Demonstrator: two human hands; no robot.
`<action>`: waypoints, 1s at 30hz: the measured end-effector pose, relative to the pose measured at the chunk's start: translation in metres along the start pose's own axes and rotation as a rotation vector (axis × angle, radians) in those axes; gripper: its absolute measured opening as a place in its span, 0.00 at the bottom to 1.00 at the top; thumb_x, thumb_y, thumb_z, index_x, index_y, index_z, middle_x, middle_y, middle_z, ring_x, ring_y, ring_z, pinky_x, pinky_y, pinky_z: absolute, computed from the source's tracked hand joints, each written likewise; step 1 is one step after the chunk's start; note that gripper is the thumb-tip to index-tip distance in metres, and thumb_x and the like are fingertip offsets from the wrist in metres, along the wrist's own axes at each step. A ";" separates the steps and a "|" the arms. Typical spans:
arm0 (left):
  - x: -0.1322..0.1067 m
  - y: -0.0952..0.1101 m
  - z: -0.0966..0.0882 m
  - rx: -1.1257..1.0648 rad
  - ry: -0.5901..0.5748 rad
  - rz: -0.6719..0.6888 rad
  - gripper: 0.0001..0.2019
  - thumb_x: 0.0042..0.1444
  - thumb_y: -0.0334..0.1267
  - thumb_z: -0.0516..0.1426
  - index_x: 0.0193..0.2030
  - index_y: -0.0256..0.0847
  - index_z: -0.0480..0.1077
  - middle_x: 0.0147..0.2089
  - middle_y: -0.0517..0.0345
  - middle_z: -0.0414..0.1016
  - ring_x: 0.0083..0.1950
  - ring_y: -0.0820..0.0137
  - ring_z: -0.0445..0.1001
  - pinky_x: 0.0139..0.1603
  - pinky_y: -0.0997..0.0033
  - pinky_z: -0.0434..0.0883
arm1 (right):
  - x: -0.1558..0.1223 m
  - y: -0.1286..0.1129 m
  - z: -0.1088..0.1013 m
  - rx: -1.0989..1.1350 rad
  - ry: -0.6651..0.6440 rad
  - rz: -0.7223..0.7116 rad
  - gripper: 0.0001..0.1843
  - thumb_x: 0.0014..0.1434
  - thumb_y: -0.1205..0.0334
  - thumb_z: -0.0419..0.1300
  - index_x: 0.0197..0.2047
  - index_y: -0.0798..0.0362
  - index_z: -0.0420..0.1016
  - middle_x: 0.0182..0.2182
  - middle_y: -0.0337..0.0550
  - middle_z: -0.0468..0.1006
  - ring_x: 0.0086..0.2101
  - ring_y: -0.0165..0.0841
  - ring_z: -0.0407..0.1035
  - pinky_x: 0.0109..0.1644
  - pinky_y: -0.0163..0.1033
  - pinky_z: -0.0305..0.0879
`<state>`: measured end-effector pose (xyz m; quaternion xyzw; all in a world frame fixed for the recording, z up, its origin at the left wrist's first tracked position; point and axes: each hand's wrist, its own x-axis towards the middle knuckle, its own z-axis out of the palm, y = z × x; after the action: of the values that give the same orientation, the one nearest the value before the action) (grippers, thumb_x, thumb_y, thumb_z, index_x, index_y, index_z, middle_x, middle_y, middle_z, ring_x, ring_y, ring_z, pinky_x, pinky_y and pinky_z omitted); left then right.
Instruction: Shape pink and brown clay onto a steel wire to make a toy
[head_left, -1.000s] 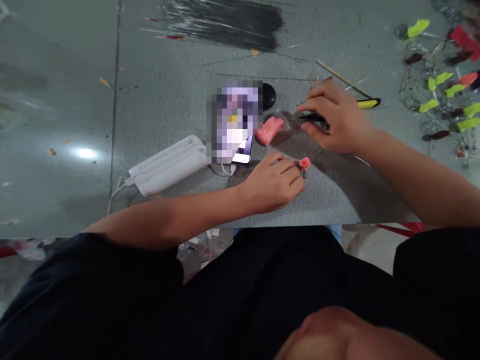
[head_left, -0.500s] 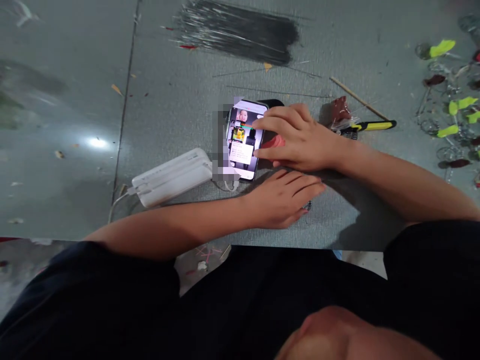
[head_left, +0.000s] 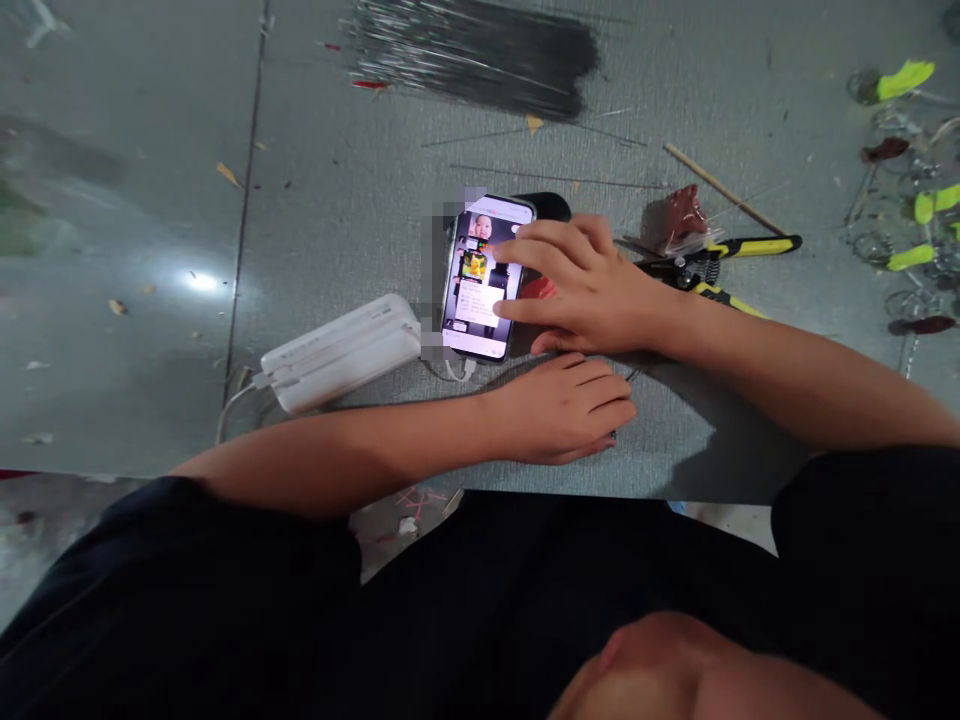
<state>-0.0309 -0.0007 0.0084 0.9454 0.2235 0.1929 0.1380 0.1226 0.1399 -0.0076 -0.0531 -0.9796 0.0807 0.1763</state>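
A lit phone (head_left: 480, 335) lies on the table, tilted slightly, with a white cable plugged into its lower end. My right hand (head_left: 589, 285) is over the phone's right side, fingers spread, two fingertips at the screen. Something red (head_left: 538, 289) shows partly beneath that hand. Closer to my body, my left hand (head_left: 562, 408) rests with its fingers curled together and pointing right. A small dark bit peeks out under its fingertips; what it is stays hidden. Yellow-and-black wire-stripping pliers (head_left: 750, 247) lie beyond my right wrist.
A white power bank (head_left: 341, 352) sits left of the phone. Thin dark wires (head_left: 480, 55) lie bundled at the back. A small bag of reddish-brown material (head_left: 684, 215) and a thin stick (head_left: 724, 190) are near the pliers. Wire pieces with yellow-green parts (head_left: 911, 258) spread along the right.
My right hand has shifted slightly left across the screen, uncovering more of the pliers. My left hand's fingers have curled in more. The view has moved a little.
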 end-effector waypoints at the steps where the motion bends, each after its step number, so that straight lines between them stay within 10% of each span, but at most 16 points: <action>1: 0.000 0.001 0.000 0.004 0.003 0.001 0.13 0.76 0.43 0.60 0.56 0.36 0.79 0.56 0.44 0.85 0.54 0.56 0.81 0.55 0.55 0.75 | 0.000 0.000 0.002 0.008 0.019 0.024 0.32 0.78 0.31 0.52 0.79 0.30 0.62 0.80 0.46 0.58 0.76 0.61 0.55 0.74 0.77 0.53; 30: 0.001 0.011 0.012 0.016 0.109 -0.076 0.10 0.75 0.32 0.59 0.57 0.30 0.78 0.48 0.44 0.85 0.49 0.57 0.82 0.56 0.56 0.81 | 0.001 -0.005 0.011 -0.006 0.033 -0.002 0.29 0.79 0.36 0.53 0.78 0.27 0.64 0.78 0.43 0.62 0.74 0.57 0.58 0.73 0.75 0.56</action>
<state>-0.0209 -0.0114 0.0019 0.9254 0.2679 0.2368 0.1256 0.1174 0.1331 -0.0169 -0.0542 -0.9768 0.0767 0.1923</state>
